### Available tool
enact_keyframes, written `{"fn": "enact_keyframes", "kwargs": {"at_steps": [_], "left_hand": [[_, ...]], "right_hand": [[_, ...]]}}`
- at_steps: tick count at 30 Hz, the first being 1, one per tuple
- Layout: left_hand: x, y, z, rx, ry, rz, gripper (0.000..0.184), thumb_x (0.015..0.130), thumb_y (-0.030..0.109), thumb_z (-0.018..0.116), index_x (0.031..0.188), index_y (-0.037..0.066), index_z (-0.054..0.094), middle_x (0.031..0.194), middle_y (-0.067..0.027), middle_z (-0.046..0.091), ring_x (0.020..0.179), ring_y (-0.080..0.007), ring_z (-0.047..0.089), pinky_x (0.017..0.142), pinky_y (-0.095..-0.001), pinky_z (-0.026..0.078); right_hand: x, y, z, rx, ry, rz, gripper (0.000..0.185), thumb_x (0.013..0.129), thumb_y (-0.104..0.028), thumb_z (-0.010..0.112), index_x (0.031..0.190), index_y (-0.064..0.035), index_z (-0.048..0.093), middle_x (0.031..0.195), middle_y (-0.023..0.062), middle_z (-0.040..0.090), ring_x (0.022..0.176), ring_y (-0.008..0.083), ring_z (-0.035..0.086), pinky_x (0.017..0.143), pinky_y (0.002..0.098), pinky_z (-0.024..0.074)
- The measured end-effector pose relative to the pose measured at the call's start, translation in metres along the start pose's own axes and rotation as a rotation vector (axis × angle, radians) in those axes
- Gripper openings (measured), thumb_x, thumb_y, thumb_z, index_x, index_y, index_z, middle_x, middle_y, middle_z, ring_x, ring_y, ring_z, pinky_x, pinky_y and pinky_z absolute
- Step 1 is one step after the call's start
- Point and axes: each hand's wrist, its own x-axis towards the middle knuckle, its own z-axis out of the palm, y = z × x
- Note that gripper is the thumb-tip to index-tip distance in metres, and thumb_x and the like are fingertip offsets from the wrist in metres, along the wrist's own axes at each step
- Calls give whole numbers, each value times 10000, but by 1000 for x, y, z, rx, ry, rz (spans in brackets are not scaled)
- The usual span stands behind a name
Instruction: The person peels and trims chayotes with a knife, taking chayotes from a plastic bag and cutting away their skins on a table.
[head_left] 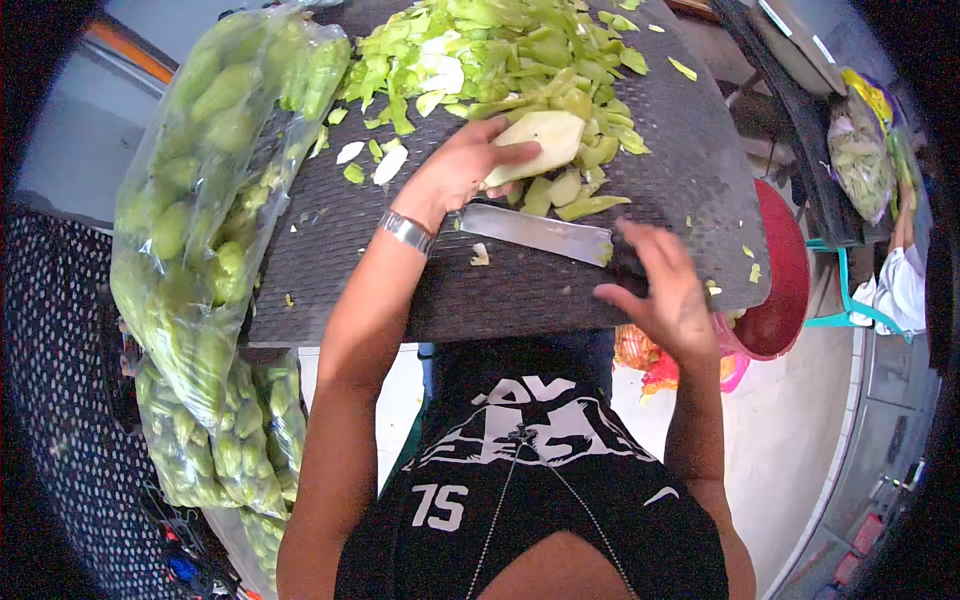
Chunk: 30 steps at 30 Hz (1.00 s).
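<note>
My left hand (460,165), with a silver watch on its wrist, is closed around a peeled, pale chayote (545,142) above the table. A knife (535,232) lies flat just below it, its broad blade slanting down to the right. Near the right end of the blade, my right hand (665,285) hovers with its fingers apart, holding nothing. The knife's handle is hard to make out against the dark surface. Green peelings (500,50) are heaped beyond my left hand, and thicker pale-green slices (565,190) lie beside the chayote.
The dark textured table (350,290) has scattered scraps. A clear bag of green chayotes (190,200) leans along its left edge, with more bagged green vegetables (220,430) below. At the right edge stands a red tub (785,270). Another person's arm (903,215) shows at far right.
</note>
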Motion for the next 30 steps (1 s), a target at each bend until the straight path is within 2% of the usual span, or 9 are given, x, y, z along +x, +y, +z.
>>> {"fn": "enact_keyframes", "kwargs": {"at_steps": [6,9,12,16,17,19,23,26,30], "left_hand": [[-60,12,-1,-447,-29,133,462,885,89,766,1288,-21,569,1034,-142,718,784,-231,732,646,-350,640],[-83,13,5,-287,38,109,409,853,74,776,1222,-6,618,998,-131,722,782,-223,724,631,-351,635],[-92,2,20,-217,106,171,417,832,74,822,1209,21,649,987,-70,732,773,-156,713,634,-295,605],[-92,-1,41,-111,209,216,428,808,64,862,1189,34,667,990,-33,739,797,-115,701,676,-282,590],[-93,1,46,-81,220,207,416,814,69,857,1185,42,670,994,-31,740,807,-119,701,689,-292,592],[-95,6,51,-6,219,148,397,835,75,844,1192,45,671,992,-26,739,812,-114,699,731,-298,585],[-96,-1,54,249,283,269,407,788,106,866,1139,15,681,983,-65,753,854,-147,711,739,-327,573],[-99,-13,54,483,348,388,410,771,129,853,1131,28,685,1001,-90,750,926,-221,722,809,-377,560],[-105,-13,58,523,400,330,396,773,159,838,1127,56,693,1065,-125,726,1005,-296,714,853,-409,545]], "right_hand": [[7,4,-4,18,-71,105,519,830,-167,799,1261,-9,557,1107,215,604,999,404,620,888,470,515],[12,4,-16,64,-6,182,374,919,-149,725,1210,6,549,1022,198,610,833,338,648,785,443,533],[22,17,-17,281,-31,510,328,996,-240,674,1184,-5,546,959,131,602,784,246,641,736,400,520],[35,11,-15,891,124,430,340,1072,-344,568,1215,-40,517,836,51,604,641,142,559,581,298,461],[34,7,-11,1104,79,374,411,1060,-356,589,1333,-63,496,808,37,584,590,107,507,538,262,439],[46,-14,-16,886,-72,409,510,1037,-389,613,1422,-93,459,876,86,645,620,184,606,574,313,500],[63,-56,-19,289,6,23,722,974,-486,657,1546,-151,371,1074,199,729,844,387,740,703,450,583],[71,-56,-5,153,29,-154,791,905,-594,678,1528,-190,407,1050,249,715,926,423,728,744,458,572],[78,-56,-5,150,-93,-93,723,917,-592,664,1475,-175,471,1046,236,719,989,480,673,760,482,561]]}}
